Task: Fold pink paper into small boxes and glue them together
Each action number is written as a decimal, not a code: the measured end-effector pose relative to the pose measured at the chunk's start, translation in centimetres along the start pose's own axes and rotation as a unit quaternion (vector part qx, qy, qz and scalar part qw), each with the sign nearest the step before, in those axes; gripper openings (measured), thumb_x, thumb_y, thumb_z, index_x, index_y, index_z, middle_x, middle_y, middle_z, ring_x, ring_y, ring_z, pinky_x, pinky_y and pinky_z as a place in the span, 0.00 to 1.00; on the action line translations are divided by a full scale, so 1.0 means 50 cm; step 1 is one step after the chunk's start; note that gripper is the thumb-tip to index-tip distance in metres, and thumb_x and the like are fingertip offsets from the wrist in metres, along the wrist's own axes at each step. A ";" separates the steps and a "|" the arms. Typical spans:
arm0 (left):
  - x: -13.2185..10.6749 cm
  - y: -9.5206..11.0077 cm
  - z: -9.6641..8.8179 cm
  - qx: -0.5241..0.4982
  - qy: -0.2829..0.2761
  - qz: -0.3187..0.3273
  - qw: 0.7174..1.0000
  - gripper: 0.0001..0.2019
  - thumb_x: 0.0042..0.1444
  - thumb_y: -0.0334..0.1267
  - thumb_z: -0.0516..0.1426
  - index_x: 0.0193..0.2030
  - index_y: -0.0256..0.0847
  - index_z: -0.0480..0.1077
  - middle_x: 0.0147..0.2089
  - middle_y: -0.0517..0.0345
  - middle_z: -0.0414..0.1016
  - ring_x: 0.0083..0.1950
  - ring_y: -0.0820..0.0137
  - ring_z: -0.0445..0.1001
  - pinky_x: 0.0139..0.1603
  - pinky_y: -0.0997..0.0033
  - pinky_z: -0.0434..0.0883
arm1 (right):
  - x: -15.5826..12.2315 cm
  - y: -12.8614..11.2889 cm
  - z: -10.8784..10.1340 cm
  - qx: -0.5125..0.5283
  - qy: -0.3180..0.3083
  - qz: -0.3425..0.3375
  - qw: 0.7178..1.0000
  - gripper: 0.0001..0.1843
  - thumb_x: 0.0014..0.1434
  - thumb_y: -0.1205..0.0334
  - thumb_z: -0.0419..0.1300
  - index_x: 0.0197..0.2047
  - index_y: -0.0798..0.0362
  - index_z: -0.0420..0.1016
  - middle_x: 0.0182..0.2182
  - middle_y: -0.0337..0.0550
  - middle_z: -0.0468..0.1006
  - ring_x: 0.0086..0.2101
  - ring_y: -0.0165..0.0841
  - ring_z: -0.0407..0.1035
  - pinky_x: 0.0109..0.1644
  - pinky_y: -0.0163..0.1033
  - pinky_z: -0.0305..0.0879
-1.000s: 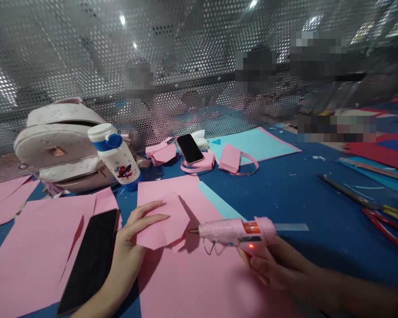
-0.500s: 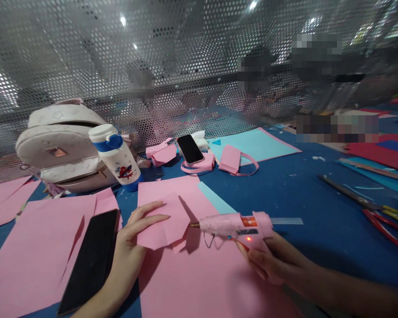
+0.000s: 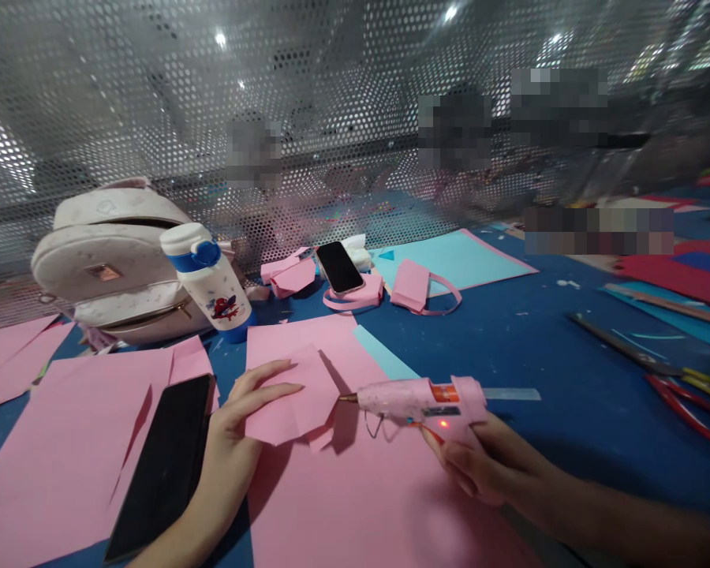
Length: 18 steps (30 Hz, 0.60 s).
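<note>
On the blue surface, near edge: one large pink sheet. Folded pink paper piece lying on it, under the flat, outspread fingers of the left hand. Pink glue gun, clenched in the right hand, level, red lamp lit, nozzle pointing left, just beside the piece's right edge. Black phone just left of the left wrist. Farther back: white bottle against pale backpack.
</note>
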State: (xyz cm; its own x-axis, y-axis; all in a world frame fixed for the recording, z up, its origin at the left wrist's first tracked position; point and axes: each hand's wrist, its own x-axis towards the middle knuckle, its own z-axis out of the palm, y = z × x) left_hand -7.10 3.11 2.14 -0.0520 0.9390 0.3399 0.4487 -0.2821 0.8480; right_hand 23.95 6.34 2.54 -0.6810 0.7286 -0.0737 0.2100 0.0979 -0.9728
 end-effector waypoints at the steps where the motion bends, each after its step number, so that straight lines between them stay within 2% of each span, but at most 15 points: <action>1: 0.000 0.000 0.000 0.000 0.001 0.000 1.000 0.23 0.52 0.25 0.51 0.45 0.51 0.81 0.60 0.58 0.73 0.64 0.57 0.67 0.65 0.54 0.61 | -0.001 0.002 0.000 0.000 0.000 -0.004 1.000 0.34 0.66 0.32 0.47 0.22 0.53 0.60 0.18 0.33 0.57 0.20 0.24 0.50 0.22 0.33 0.45; 9: 0.000 0.006 0.009 -0.020 0.027 -0.010 0.999 0.23 0.50 0.25 0.51 0.43 0.52 0.81 0.59 0.59 0.75 0.63 0.58 0.69 0.65 0.55 0.61 | -0.001 0.017 -0.002 -0.006 0.003 -0.017 1.000 0.33 0.66 0.34 0.48 0.22 0.53 0.58 0.17 0.33 0.56 0.20 0.24 0.50 0.21 0.33 0.45; 18: 0.001 0.000 0.006 -0.016 0.017 -0.003 1.000 0.22 0.52 0.25 0.52 0.44 0.51 0.81 0.59 0.57 0.74 0.63 0.57 0.68 0.65 0.53 0.61 | -0.003 0.010 -0.003 -0.011 0.001 0.000 1.000 0.34 0.65 0.32 0.47 0.22 0.52 0.56 0.18 0.32 0.54 0.20 0.24 0.47 0.21 0.33 0.44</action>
State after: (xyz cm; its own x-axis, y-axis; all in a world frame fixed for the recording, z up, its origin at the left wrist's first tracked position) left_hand -6.85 3.20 2.04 -0.0851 0.9337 0.3479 0.4193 -0.2831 0.8626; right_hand 24.29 6.40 2.08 -0.6793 0.7303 -0.0728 0.2259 0.1136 -0.9675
